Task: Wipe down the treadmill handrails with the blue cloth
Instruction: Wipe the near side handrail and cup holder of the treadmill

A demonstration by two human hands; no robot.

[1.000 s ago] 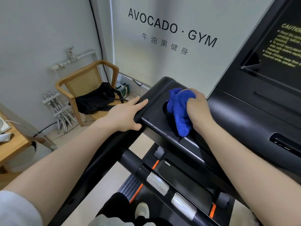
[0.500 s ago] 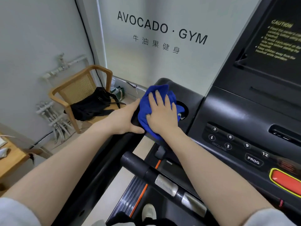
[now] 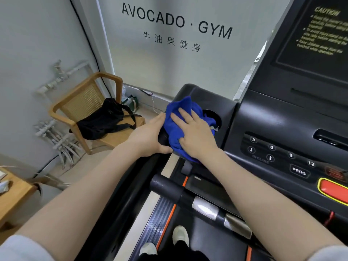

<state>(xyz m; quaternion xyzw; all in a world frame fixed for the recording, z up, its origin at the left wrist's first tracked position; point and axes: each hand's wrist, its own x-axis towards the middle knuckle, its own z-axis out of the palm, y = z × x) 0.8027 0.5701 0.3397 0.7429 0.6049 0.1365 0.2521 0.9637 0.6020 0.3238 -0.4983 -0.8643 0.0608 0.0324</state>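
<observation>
The blue cloth lies bunched on the black left console wing of the treadmill, beside a round cup recess. My right hand lies flat on the cloth with straight, spread fingers and presses it down. My left hand grips the outer left edge of the same wing, thumb underneath, touching the cloth's edge. A black handrail with silver pulse sensors crosses below my right forearm.
The control panel with number buttons and a red stop button sits at the right. A wooden chair holding a black bag stands by the left wall. A wooden table corner is at far left. My shoes stand on the belt.
One second ago my right hand gripped the bunched cloth in the cup recess. It then flattened onto the cloth and slid it left to the wing's edge. My left hand kept its hold.
</observation>
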